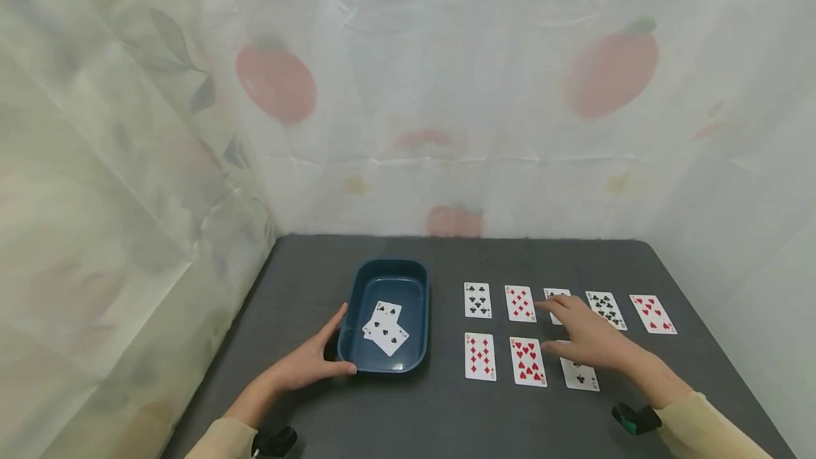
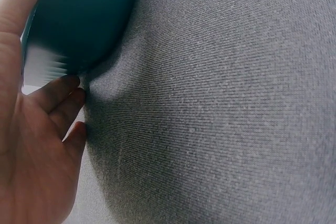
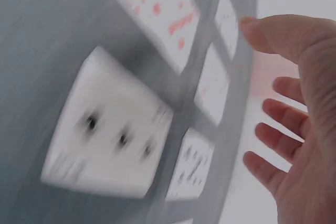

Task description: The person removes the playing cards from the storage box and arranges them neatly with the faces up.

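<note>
At the left of a dark blue tray [image 1: 411,324], my left hand [image 1: 309,358] is spread, its thumb and straight fingers touching the outer wall. In the left wrist view these fingers [image 2: 67,100] lie against the side of the tray. Two black-suited playing cards [image 1: 385,328] overlap inside it. Over the face-up cards on the right, my right hand [image 1: 589,335] hovers with fingers apart and holds nothing. Beneath it, a three of clubs [image 1: 581,376] and a black-suited card [image 1: 557,293] are partly covered. The right wrist view shows the three [image 3: 107,129] blurred, below the hand.
Beside the right hand lie a red heart card [image 1: 528,362], a nine of diamonds [image 1: 480,356], another diamond card [image 1: 520,303] and a club card [image 1: 477,300]. Farther right are a black-suited card [image 1: 605,309] and a heart card [image 1: 653,314]. Curtains [image 1: 421,91] stand behind the dark table [image 1: 433,423].
</note>
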{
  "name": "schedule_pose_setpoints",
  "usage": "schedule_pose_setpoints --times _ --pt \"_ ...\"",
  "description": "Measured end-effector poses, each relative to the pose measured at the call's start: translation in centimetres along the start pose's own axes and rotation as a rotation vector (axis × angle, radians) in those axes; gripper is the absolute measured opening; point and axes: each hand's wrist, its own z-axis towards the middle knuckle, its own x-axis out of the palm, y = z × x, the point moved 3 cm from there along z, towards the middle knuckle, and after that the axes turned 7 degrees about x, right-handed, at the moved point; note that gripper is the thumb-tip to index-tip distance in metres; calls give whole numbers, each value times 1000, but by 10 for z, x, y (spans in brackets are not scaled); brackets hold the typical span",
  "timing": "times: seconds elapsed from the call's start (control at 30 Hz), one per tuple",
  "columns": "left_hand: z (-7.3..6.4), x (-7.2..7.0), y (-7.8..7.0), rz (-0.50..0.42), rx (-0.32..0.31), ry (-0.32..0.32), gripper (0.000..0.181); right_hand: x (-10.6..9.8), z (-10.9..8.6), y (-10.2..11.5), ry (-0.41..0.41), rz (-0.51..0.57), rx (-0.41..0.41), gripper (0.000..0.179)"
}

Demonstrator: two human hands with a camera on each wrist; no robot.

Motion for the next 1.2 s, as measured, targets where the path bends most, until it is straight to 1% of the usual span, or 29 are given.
schedule_pose_setpoints --times 0.1,0.17,0.27,0.47,0.63,0.73,0.8,0.87,0.97,1.07,1.13,1.2 --pt "1 0 1 -6 6 5 116 3 18 24 -21 17 -62 75" --pt "2 1 2 -5 7 5 115 3 30 42 -16 33 -105 75" --pt "2 0 4 -6 -2 5 115 5 48 68 12 64 -148 75" --pt "1 0 4 -7 -17 0 115 16 82 113 65 84 -207 77" --pt "0 -2 4 -9 -14 -2 115 31 108 147 113 45 -269 76" --pt "0 -3 4 -14 -12 -2 115 40 121 166 132 -18 -327 77" --pt "1 -3 4 -17 -11 0 115 48 128 177 147 -84 -370 77" --pt "1 -3 3 -20 -8 3 114 55 134 188 180 -172 -406 74" --pt "1 -3 3 -21 -12 10 113 71 139 204 240 -296 -451 63" --pt "1 -3 4 -17 -21 13 112 87 141 217 307 -382 -474 53" --pt "1 -4 5 -14 -27 14 112 97 141 224 347 -417 -483 53" --pt "1 -4 4 -15 -25 15 112 103 141 230 382 -438 -480 56"
